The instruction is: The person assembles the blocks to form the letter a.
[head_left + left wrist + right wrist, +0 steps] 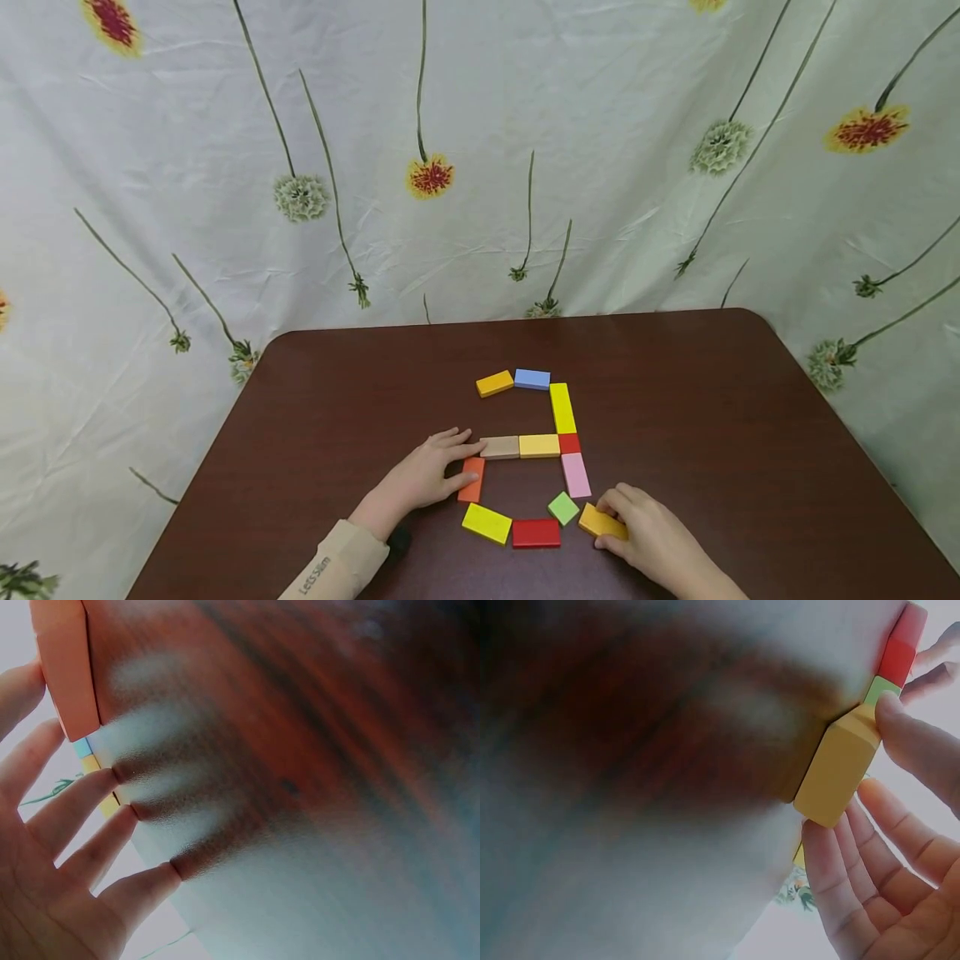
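Observation:
Wooden blocks lie on the table in an outline like a lower-case a. My left hand (pixel 422 475) rests on the table at its left side with fingers spread and fairly straight. Its thumb touches the orange-red block (pixel 472 487), and the index fingertip lies by the end of the tan block (pixel 500 448). My right hand (pixel 651 533) pinches a yellow-orange block (pixel 838 771) between thumb and fingers, at the lower right. That block sits tilted on the table, just right of the light green block (pixel 563 508). A red block (pixel 536 534) lies left of the green one.
A dark brown table (pixel 337 392) stands before a flower-print cloth (pixel 480 233). Further blocks in the outline are yellow (pixel 487 524), pink (pixel 576 476), small red (pixel 569 443), pale yellow (pixel 539 446), tall yellow (pixel 562 408), blue (pixel 532 379) and amber (pixel 495 383).

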Motion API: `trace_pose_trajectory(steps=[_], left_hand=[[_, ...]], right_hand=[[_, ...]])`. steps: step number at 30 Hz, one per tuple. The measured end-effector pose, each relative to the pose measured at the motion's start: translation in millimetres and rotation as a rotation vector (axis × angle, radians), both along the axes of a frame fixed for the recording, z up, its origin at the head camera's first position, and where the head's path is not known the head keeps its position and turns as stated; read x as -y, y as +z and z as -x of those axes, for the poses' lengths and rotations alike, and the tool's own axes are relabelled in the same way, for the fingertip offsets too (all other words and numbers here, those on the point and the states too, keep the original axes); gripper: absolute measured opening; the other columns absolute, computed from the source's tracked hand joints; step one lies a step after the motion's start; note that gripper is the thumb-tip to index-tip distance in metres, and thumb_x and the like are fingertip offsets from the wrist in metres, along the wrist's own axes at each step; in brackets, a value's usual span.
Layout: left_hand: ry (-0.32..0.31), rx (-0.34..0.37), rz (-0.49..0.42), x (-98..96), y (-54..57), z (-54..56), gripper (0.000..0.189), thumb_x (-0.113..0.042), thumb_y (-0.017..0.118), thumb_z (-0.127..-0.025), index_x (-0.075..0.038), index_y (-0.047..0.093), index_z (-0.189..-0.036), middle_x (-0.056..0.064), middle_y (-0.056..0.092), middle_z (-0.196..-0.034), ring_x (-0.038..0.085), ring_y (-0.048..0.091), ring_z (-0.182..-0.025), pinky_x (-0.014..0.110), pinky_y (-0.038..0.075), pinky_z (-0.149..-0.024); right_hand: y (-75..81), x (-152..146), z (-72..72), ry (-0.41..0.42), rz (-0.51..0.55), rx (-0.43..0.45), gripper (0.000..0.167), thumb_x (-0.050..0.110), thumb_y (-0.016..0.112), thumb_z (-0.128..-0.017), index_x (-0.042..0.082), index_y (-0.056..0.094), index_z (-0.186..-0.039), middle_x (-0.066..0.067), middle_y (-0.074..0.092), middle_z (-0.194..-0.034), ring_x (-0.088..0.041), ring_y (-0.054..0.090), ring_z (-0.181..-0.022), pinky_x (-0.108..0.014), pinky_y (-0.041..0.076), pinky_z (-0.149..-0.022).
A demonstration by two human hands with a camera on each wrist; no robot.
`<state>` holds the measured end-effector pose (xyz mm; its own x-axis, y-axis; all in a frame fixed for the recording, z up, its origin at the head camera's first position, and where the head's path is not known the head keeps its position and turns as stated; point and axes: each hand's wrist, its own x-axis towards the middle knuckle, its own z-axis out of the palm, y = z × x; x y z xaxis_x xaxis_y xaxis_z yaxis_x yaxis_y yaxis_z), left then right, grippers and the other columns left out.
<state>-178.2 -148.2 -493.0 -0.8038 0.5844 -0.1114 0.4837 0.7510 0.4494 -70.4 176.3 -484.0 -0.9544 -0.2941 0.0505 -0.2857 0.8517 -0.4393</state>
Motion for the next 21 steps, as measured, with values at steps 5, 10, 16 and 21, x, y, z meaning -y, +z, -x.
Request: trace_pose_trajectory(steps=[5, 10, 16, 21], left_hand=[[-0.002, -0.004, -0.006, 0.2, 0.1, 0.0, 0.051, -0.029, 0.068, -0.093, -0.017, 0.056, -0.142, 0.016, 0.049, -0.148, 0.042, 0.039, -0.14, 0.059, 0.041, -0.107], [0.0, -0.008, -0.006, 0.0, 0.8, -0.4, 0.052, -0.029, 0.068, -0.093, -0.017, 0.055, -0.142, 0.016, 0.049, -0.148, 0.042, 0.039, -0.14, 0.059, 0.041, -0.107], [0.001, -0.001, -0.009, -0.3, 2.2, -0.4, 0.051, -0.029, 0.068, -0.094, -0.017, 0.055, -0.142, 0.017, 0.049, -0.148, 0.042, 0.039, -0.14, 0.059, 0.041, -0.107], [0.005, 0.001, 0.002, -0.6, 1.0, -0.6, 0.052, -0.031, 0.067, -0.094, -0.018, 0.055, -0.142, 0.016, 0.048, -0.149, 0.041, 0.039, -0.141, 0.059, 0.041, -0.107]], right_hand=[[-2.1, -0.6, 0.7, 0.0, 0.018, -0.058, 0.033, 0.023, 0.09, -0.068, 0.017, 0.066, -0.089, 0.012, 0.055, -0.083, -0.002, 0.048, -0.073, -0.022, 0.05, -0.065], [-2.6, -1.0, 0.7, 0.009, 0.034, -0.096, 0.034, 0.021, 0.09, -0.067, 0.017, 0.065, -0.088, 0.012, 0.055, -0.083, -0.001, 0.049, -0.073, -0.022, 0.05, -0.065], [-2.1, 0.0, 0.5, -0.008, 0.035, -0.09, 0.034, 0.021, 0.09, -0.067, 0.016, 0.065, -0.089, 0.012, 0.054, -0.082, -0.001, 0.049, -0.072, -0.021, 0.05, -0.064], [-4.6, 0.0, 0.3, 0.0, 0.05, -0.113, 0.033, 0.021, 0.09, -0.067, 0.016, 0.065, -0.089, 0.012, 0.054, -0.082, 0.0, 0.049, -0.073, -0.021, 0.05, -0.064]])
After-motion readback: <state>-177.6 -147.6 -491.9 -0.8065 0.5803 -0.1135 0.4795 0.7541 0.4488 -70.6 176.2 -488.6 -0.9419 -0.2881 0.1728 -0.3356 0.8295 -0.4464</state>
